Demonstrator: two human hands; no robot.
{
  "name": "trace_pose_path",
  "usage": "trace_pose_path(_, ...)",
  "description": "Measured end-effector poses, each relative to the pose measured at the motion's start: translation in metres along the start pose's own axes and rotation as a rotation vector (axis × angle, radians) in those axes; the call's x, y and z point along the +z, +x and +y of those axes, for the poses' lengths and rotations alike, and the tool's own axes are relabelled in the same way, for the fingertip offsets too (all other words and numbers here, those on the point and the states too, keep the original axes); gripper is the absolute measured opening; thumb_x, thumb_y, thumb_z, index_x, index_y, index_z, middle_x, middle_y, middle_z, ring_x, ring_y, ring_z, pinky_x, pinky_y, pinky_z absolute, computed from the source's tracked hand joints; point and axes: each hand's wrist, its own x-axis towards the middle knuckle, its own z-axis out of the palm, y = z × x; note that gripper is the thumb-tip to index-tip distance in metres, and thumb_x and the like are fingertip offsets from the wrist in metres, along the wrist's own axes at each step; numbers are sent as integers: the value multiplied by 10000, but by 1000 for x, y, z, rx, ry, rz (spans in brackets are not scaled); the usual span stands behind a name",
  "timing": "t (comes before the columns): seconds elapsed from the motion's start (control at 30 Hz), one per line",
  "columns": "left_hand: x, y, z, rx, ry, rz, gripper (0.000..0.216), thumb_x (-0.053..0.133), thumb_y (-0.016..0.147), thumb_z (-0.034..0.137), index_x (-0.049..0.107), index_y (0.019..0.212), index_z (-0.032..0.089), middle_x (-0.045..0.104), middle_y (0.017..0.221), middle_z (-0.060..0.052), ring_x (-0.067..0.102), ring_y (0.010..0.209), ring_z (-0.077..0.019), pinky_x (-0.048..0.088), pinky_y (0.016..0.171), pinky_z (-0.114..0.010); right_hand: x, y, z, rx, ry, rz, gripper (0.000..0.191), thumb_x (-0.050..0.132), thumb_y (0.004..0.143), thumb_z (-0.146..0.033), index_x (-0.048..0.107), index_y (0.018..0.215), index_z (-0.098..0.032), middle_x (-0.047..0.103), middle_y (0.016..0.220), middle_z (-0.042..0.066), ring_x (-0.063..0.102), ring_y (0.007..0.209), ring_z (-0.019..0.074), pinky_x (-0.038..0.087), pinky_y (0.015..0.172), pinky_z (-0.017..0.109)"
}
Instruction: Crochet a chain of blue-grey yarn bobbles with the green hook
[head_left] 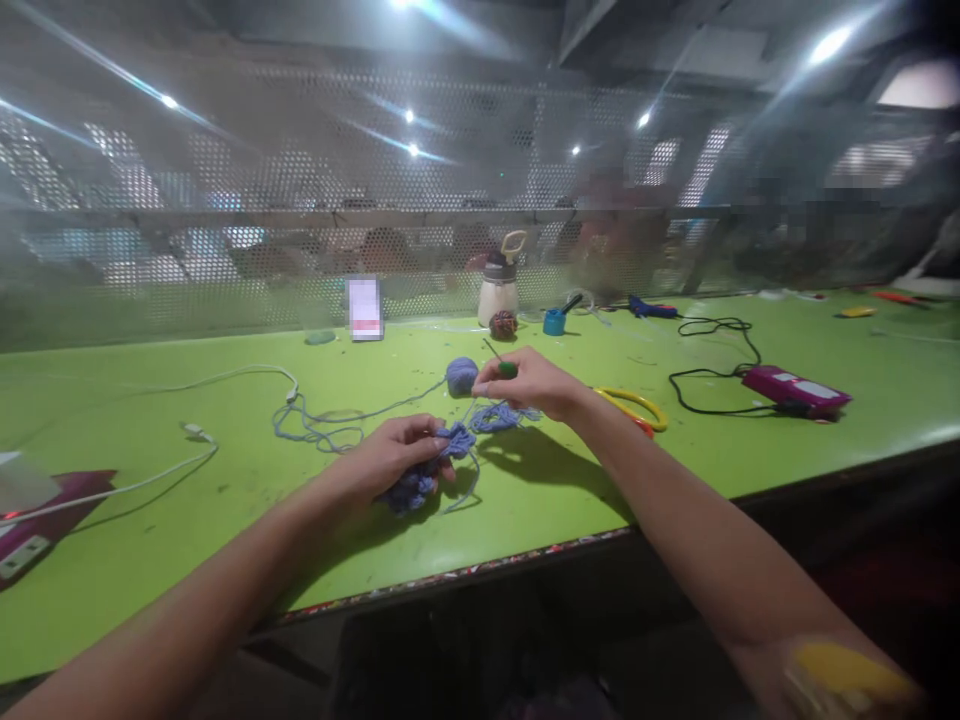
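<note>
Near bench (150, 550) front edge, left hand (409, 450) pinches crochet (459, 438); right hand (534, 382) grips hook (508, 370). Likely stitching; next move needs steady yarn (461, 376) tension.

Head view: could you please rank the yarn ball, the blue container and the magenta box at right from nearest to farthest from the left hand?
From the left hand:
1. Yarn ball: just beyond it, slightly right.
2. Blue container: farther back, to the right.
3. Magenta box: far right.
</note>
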Motion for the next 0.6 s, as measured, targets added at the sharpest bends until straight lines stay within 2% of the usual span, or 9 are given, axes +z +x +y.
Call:
trace_pose_path(0.17,-2,1,0,-92,-19,-30,210,728,761,265,566,835,153,735,718,-122,692,589,-185,524,518,-249,-7,5,8,98,76,-73,121,597,728,-221,663,763,-125,288,428,-108,204,394,54,197,377,191)
trace_pose_path(0.33,-2,-1,3,-128,-16,-15,171,710,744,224,574,805,141,723,732,-113,699,595,-193,514,489,-247,-4,11,17,184,14,-7,176,536,868,-242,641,864,-100,386,491,-69,200,387,49,197,352,194)
trace_pose_path(0.43,-1,-2,5,-139,-9,3,156,715,727,200,581,781,142,707,696,-88,691,588,-178,507,489,-234,-3,14,21,232,-122,62,205,505,938,-248,643,927,-96,507,564,-31,279,388,46,248,364,189)
trace_pose_path(0.5,0,-2,6,-142,-1,10,144,718,718,190,587,755,142,703,686,-82,684,582,-169,510,494,-231,-4,17,25,255,-244,134,211,530,954,-294,633,939,-111,568,649,-18,397,430,53,336,402,187)
trace_pose_path(0.6,-1,-1,6,-149,13,20,131,717,713,191,598,709,136,697,660,-76,676,559,-166,519,495,-235,-9,19,27,246,-435,216,259,556,953,-377,623,963,-127,624,797,3,568,597,94,488,548,238)
